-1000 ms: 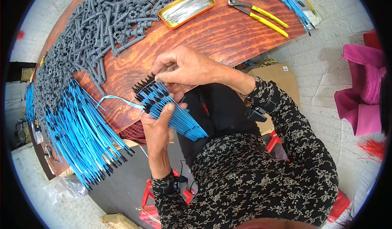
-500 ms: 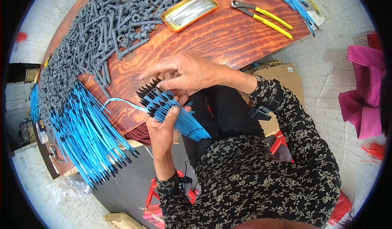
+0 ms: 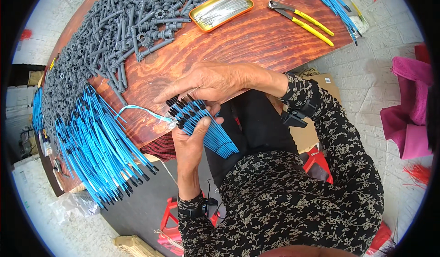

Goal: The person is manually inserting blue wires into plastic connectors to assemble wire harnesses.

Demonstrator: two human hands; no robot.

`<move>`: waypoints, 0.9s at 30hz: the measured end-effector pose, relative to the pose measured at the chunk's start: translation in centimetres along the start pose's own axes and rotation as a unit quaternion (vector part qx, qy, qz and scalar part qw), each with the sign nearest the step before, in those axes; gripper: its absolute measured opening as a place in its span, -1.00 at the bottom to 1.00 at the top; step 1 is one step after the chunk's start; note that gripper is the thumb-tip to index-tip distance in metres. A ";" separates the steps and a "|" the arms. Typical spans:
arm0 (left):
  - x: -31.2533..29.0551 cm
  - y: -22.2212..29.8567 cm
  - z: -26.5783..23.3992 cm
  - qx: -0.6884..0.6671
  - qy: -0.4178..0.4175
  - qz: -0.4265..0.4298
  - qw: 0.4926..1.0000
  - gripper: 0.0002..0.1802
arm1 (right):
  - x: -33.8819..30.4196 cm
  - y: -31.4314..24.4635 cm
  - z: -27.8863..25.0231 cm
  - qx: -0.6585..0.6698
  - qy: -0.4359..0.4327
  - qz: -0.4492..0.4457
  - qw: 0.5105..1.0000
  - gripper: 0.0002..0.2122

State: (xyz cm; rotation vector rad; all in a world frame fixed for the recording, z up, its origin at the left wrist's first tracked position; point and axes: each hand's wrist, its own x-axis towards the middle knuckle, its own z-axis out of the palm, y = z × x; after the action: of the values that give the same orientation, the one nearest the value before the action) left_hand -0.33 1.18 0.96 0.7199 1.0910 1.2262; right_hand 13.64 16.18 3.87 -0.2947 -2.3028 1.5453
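Right hand (image 3: 215,80) now flatter over blue bundle (image 3: 218,137), at its 10-o'clock black tips (image 3: 183,109) (pinch hidden, cannot tell); left hand (image 3: 188,144) grasps bundle; tip work seemingly unfinished.

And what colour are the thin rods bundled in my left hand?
The rods are bright blue with black tips, best seen in the head view.

top (image 3: 293,197): black, pale floral print | trousers (image 3: 259,124): black | wristbands (image 3: 310,106): black
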 end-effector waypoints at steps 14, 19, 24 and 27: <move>0.4 -0.4 -0.1 0.025 -0.011 0.000 1.000 -0.65 | -0.8 -0.1 -0.7 0.017 -0.042 0.044 0.998 -0.44; 0.2 -0.2 -0.1 0.008 -0.008 -0.018 1.000 -0.71 | -1.5 -0.2 -1.8 0.002 0.006 0.008 1.000 -0.45; 0.0 -0.3 -0.3 0.010 -0.004 -0.015 1.000 -0.71 | -2.1 2.1 -8.4 -0.192 0.184 -0.009 0.964 -0.70; 0.1 -0.2 -0.1 0.004 -0.008 -0.010 1.000 -0.71 | -3.0 3.8 -11.5 -0.430 0.213 0.050 0.876 -0.85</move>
State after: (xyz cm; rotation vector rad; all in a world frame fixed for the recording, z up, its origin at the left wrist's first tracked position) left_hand -0.31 1.21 0.76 0.7234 1.0881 1.1981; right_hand 20.89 26.32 3.83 -0.8781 -2.4557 0.3123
